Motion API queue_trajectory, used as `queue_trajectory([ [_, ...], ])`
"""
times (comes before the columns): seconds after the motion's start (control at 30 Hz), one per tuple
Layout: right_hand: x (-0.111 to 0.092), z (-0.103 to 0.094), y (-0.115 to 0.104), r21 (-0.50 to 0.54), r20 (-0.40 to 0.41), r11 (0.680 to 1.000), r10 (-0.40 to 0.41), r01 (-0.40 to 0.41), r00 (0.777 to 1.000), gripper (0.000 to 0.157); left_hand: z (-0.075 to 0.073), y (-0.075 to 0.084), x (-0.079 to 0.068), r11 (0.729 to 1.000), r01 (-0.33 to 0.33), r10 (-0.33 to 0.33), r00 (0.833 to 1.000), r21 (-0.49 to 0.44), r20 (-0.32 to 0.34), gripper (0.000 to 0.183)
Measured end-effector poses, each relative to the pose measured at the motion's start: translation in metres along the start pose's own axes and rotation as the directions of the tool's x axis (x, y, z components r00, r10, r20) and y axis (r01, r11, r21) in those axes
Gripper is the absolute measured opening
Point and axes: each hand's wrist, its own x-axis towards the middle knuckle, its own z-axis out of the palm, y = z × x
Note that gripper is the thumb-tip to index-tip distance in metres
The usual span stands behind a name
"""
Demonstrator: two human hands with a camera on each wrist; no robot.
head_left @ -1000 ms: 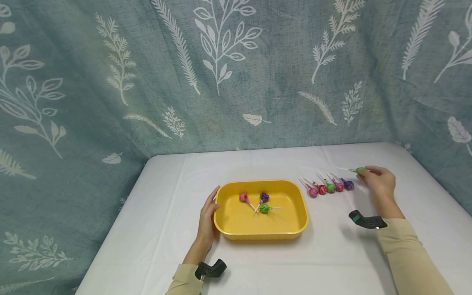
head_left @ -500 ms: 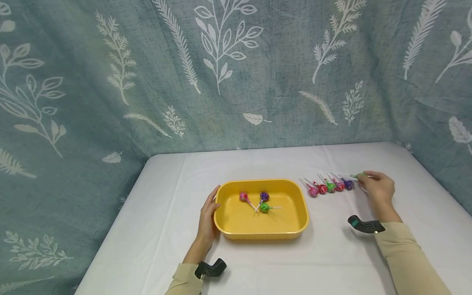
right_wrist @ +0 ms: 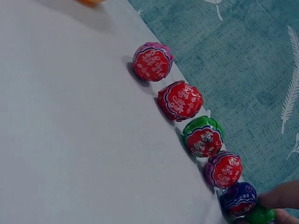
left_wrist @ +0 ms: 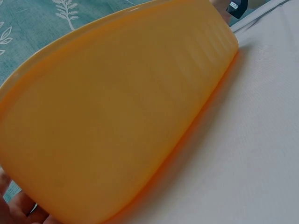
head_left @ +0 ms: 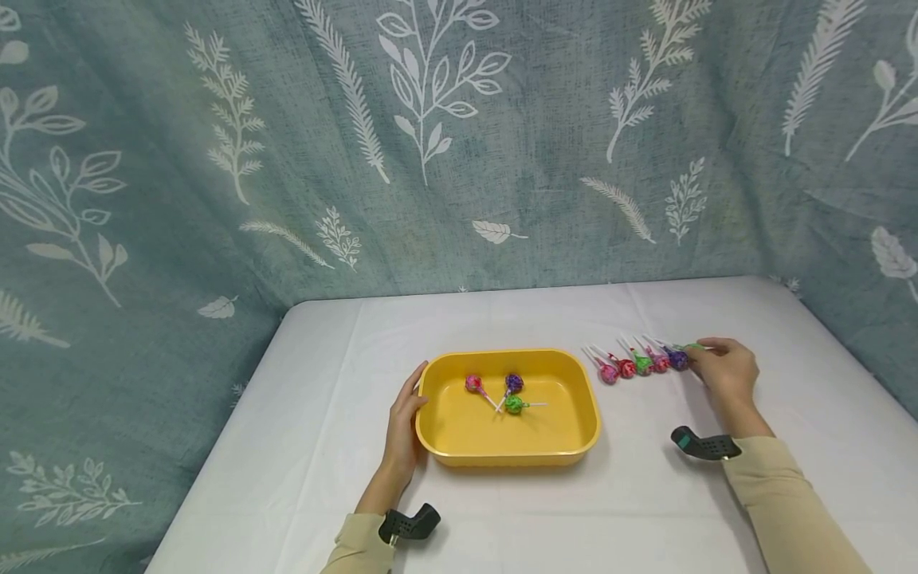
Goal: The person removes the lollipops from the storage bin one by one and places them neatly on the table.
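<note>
My right hand (head_left: 727,373) pinches a green-wrapped lollipop (right_wrist: 259,215) between thumb and finger. It is right beside the purple lollipop (head_left: 677,360) at the right end of a slanted row on the white cloth. Leftward along that row lie a pink lollipop (head_left: 660,363), a green one (head_left: 643,365), a red one (head_left: 626,368) and another pink one (head_left: 608,374), sticks pointing away. My left hand (head_left: 403,430) holds the left side of a yellow tray (head_left: 459,446), thumb at the rim. Its fingers (left_wrist: 21,205) show against the tray's outer wall in the left wrist view.
Inside the tray lie a pink lollipop (head_left: 474,384), a purple lollipop (head_left: 514,383) and a green lollipop (head_left: 514,405). The white-covered table (head_left: 323,399) ends at a leaf-patterned teal curtain (head_left: 402,255) at the back and sides.
My right hand has come down and slightly left with the green lollipop, bringing it beside the purple one at the row's end. The left hand and tray have stayed put.
</note>
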Motion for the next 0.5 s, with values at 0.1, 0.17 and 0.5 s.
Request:
queue_trajectory([
  [0.1,-0.0017,0.0004,-0.0009,-0.009,0.008,1.000,-0.008,0.008,1.000,0.045,0.0002,0.0002,0.0000,1.000,-0.004,0.004,1.000,0.006,0.004,0.056],
  [0.17,-0.0026,0.0007,-0.0016,-0.024,0.004,1.000,-0.014,0.014,1.000,0.044,0.0004,0.0005,0.0000,1.000,-0.002,0.002,1.000,0.005,0.003,0.056],
  [0.5,-0.0080,-0.0008,-0.0015,-0.097,0.003,0.994,-0.052,0.052,0.999,0.042,0.0007,-0.0002,0.0003,1.000,0.002,-0.002,1.000,-0.003,0.002,0.056],
])
